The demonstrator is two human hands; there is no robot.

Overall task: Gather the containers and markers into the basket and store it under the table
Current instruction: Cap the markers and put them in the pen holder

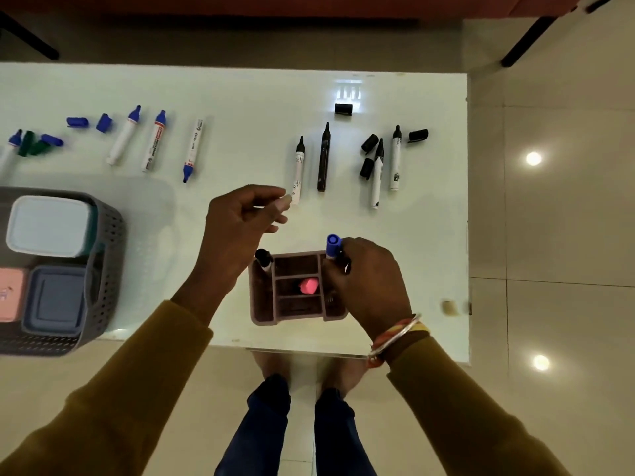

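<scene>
Closest to me is the little brown organizer (263,316) sitting near the front edge of the white table (240,97). It's split into compartments: a pink thing (308,285) (can't tell what it is) sits in the middle slot, and a black-capped marker (264,260) stands upright in the far-left corner slot. My right hand (369,286) is over the organizer's right side, fingers clamped on a blue-capped marker (333,244) that's standing pretty much vertical, cap up, over the far-right corner compartment. My left hand (240,228) hovers just beyond the organizer, fingers loosely curled with the fingertips close together near the bottom end of a white marker, and I can't tell if it's actually gripping anything.

Off to the left, the grey perforated basket (106,269) hangs over the table's front edge. Inside it I see three lidded containers: a white one (49,225) at the far side, a blue-grey one (56,300) nearer, and a pink one (10,293) cut off by the frame.

Further back, the markers lie in rows, long axes running mostly near-to-far. The black set (324,157) on the right points tips away, with loose black caps (369,143) beside them. The blue set (154,146) on the left leans slightly, one of them tip toward me, with loose blue caps (77,122) and green caps (32,144) nearby.
</scene>
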